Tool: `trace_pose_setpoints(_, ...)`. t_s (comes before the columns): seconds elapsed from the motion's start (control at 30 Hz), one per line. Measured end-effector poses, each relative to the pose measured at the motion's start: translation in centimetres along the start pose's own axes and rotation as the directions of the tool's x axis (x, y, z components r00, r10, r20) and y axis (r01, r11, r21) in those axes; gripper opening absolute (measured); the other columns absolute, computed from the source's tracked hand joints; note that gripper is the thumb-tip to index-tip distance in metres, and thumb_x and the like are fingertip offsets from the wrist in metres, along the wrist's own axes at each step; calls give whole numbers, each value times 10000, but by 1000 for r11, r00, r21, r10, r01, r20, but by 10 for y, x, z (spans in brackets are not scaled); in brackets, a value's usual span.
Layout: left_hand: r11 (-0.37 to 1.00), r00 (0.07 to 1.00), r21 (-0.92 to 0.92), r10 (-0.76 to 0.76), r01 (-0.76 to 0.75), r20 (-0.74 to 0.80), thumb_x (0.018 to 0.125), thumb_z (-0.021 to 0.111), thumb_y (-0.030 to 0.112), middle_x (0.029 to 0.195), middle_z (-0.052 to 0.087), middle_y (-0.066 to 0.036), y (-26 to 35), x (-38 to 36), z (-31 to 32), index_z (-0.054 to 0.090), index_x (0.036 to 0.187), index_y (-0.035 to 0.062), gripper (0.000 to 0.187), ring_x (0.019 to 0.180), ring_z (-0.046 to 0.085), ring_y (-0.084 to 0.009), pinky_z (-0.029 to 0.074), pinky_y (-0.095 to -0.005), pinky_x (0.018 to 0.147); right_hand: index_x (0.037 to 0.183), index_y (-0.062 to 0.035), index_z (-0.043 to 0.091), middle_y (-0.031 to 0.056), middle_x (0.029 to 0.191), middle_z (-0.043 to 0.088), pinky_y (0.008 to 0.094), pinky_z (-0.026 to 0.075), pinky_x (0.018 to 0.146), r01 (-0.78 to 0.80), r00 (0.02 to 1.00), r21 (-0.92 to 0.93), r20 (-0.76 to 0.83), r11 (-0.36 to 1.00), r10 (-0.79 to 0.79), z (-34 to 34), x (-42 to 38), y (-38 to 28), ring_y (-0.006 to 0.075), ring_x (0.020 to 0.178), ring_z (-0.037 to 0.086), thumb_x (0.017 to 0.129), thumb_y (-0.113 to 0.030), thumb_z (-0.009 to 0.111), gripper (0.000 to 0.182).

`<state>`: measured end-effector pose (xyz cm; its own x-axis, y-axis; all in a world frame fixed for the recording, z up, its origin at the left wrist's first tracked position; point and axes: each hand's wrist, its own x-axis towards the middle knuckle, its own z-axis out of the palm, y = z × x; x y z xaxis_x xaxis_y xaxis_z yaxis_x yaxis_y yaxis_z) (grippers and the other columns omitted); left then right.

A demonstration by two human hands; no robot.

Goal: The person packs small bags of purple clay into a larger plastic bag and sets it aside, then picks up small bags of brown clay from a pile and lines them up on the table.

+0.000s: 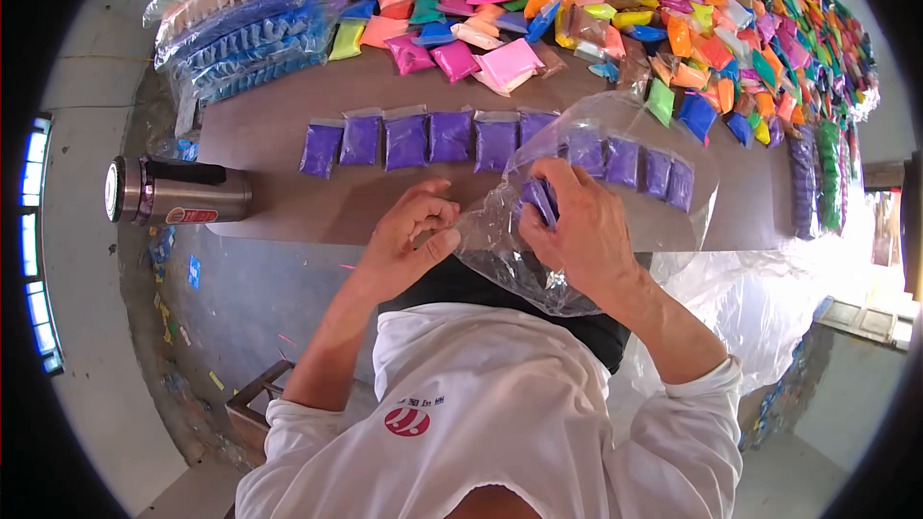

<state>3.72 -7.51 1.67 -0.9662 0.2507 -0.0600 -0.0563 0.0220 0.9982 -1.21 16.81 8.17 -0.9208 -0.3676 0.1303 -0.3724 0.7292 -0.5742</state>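
My right hand [591, 226] is closed around a few small purple packets [540, 202], stacked together. A large clear plastic bag [514, 264] spreads about this hand; whether the fingers are inside it or behind its film is hard to make out. At the bag's left edge, my left hand [415, 231] has its fingers curled, with thumb and forefinger pinching the film. Beyond both hands, a row of flat purple packets [406, 139] lies across the brown table [279, 202], and the bag's film overlaps the right part of the row.
A heap of small colored packets [577, 19] covers the table's back and right. Long filled plastic sleeves [250, 29] lie back left. A steel thermos [183, 190] lies at the left edge. More clear plastic sheeting [740, 298] hangs at the right front edge.
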Motion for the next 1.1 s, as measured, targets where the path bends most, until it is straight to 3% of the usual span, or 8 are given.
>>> trace_pose_setpoints(0.17, 972, 999, 233, -37, 42, -27, 898, 748, 92, 1396, 503, -174, 17, -6, 10, 628, 1078, -7, 238, 1244, 575, -239, 513, -351, 974, 1107, -36, 563, 196, 875, 666, 466, 543, 640, -28, 1000, 90, 3, 996, 28, -1, 3, 1, 398, 722, 676, 799, -146, 725, 364)
trace_pose_setpoints(0.27, 871, 994, 479, 107, -105, 23, 886, 753, 79, 1391, 520, -178, 10, -8, 13, 642, 1052, -13, 220, 1223, 593, -239, 535, -330, 937, 1091, -26, 554, 196, 825, 659, 454, 532, 641, -87, 995, 238, 68, 967, 72, -8, 9, -6, 397, 707, 672, 804, -157, 725, 359)
trace_pose_setpoints(0.37, 947, 997, 321, 16, 9, -78, 888, 744, 72, 1368, 537, -174, 7, -9, 18, 658, 1042, -16, 197, 1214, 597, -239, 533, -319, 933, 1057, -17, 535, 195, 792, 649, 453, 526, 646, -134, 987, 237, 123, 962, 108, -5, 10, -12, 393, 708, 673, 809, -157, 725, 342)
trace_pose_setpoints(0.5, 960, 996, 280, 45, -22, -76, 910, 736, 102, 1365, 529, -173, -9, -8, 11, 663, 1044, -18, 195, 1219, 591, -238, 528, -330, 946, 1010, -16, 507, 192, 754, 635, 465, 523, 654, -169, 963, 184, 242, 968, 122, 2, 9, -15, 389, 712, 672, 809, -154, 728, 330)
trace_pose_setpoints(0.7, 995, 999, 104, 9, -5, -43, 927, 736, 134, 1384, 502, -171, -4, -10, 3, 645, 1089, -16, 238, 1226, 585, -236, 505, -350, 1003, 1031, -33, 526, 176, 745, 634, 476, 525, 677, -62, 987, 185, 156, 981, 33, 15, 24, 0, 397, 734, 669, 801, -188, 747, 355)
trace_pose_setpoints(0.77, 997, 999, 73, -12, 15, -43, 924, 740, 134, 1394, 495, -171, 1, -11, 0, 638, 1103, -14, 253, 1234, 580, -238, 497, -357, 1020, 1021, -32, 540, 178, 763, 644, 475, 527, 699, -157, 964, 150, 237, 976, 118, 5, 30, -4, 395, 760, 673, 793, -201, 754, 355)
trace_pose_setpoints(0.97, 979, 995, 187, -67, 80, -76, 871, 790, 142, 1419, 485, -181, 10, -24, -18, 646, 1070, -4, 285, 1237, 577, -264, 494, -379, 1027, 975, -20, 565, 188, 833, 669, 467, 528, 735, -178, 956, 112, 254, 978, 145, -7, 37, -1, 393, 800, 675, 785, -221, 759, 337)
trace_pose_setpoints(1.1, 850, 998, 524, 69, -50, -16, 781, 848, 148, 1407, 498, -187, 10, -29, -9, 662, 970, 15, 296, 1192, 590, -320, 494, -413, 1000, 965, -13, 566, 197, 838, 668, 470, 526, 737, -289, 909, 94, 339, 953, 242, -9, 36, -10, 399, 808, 675, 795, -230, 763, 339)
